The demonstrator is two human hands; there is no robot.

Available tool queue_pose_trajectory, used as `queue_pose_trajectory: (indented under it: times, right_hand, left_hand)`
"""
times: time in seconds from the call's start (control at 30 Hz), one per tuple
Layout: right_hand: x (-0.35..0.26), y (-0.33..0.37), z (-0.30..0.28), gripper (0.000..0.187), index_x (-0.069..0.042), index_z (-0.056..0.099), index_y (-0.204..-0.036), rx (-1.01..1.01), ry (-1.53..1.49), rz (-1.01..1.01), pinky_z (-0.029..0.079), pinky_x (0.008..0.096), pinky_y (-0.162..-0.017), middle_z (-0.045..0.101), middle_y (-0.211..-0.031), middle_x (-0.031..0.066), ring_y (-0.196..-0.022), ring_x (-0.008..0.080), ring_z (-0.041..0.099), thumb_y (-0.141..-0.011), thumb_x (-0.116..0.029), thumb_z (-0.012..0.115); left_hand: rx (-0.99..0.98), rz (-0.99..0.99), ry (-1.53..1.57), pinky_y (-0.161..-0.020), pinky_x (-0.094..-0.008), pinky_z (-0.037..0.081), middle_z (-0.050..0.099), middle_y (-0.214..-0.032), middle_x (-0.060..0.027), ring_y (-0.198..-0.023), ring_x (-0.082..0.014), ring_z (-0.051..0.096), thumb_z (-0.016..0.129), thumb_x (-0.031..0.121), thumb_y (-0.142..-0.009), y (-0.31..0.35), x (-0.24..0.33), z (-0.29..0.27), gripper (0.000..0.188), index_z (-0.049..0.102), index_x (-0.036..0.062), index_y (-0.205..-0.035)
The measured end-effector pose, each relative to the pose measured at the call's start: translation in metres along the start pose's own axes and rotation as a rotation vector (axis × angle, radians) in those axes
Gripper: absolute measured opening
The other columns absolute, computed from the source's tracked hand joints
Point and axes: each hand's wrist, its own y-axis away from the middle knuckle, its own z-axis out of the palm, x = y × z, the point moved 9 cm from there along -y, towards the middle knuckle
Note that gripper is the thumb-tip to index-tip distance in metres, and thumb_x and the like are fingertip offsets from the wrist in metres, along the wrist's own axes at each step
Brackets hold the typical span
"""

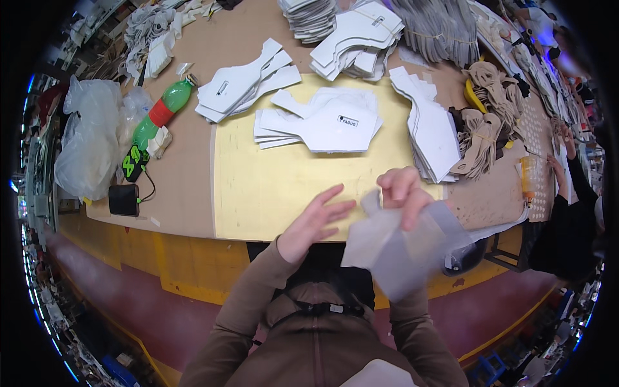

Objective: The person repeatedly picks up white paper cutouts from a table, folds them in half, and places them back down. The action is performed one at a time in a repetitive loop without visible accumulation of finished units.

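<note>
Found fingers of the left hand (313,222) spread and unloaded, just beside the white-and-grey cut pieces (403,258) at lower centre-right of the frame. Found fingers of the right hand (407,190) pinched on those same pieces near the upper edge; could not count layers for blur.

Then logged by size. Noted the brown-covered table (180,193) across the upper frame, with a yellow sheet (258,200) at centre, partly under the held pieces. Recorded a puffed clear plastic bag (89,142) at far left. Saw a fanned middle stack of white shapes (329,134) at upper centre, on the yellow sheet. Logged a green bottle with a red band (174,98) at upper left, then a dark phone (124,200) at left, near the front edge.

Judged a light pinch close to the edge sound for such thin-looking layers, to spare creases. Judged the free left fingers well placed for steadying loose corners. Judged it wise to keep clear of the fanned stack, for fear of nudging it askew.
</note>
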Motion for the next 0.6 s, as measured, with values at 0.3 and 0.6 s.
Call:
queue_pose_trajectory:
  times: [0.3, 0.6]
  right_hand:
    - [0.091, 0.004, -0.032, 0.047, -0.016, 0.048, -0.075, 0.389, -0.672, 0.415, 0.042, 0.0361, -0.099, 0.053, -0.092, 0.0026, -0.1, 0.0198, 0.049, -0.111, -0.045, 0.04]
    - [0.018, 0.04, -0.04, 0.034, 0.0, 0.06, -0.123, 0.129, 0.663, 0.26, 0.048, 0.0373, -0.095, 0.064, -0.11, 0.0121, -0.102, 0.0231, 0.06, -0.096, -0.02, 0.068]
  left_hand:
    - [0.234, 0.277, 0.003, -0.089, -0.0266, 0.055, 0.072, -0.108, -0.0112, -0.098, -0.0132, 0.069, 0.07, 0.001, -0.095, 0.01, 0.024, -0.039, 0.028, 0.064, -0.0081, -0.121]
    - [0.582, 0.164, -0.048, -0.082, -0.0249, 0.058, 0.073, -0.109, -0.0146, -0.094, -0.0148, 0.071, 0.067, 0.003, -0.098, 0.044, -0.008, -0.071, 0.028, 0.064, -0.011, -0.122]
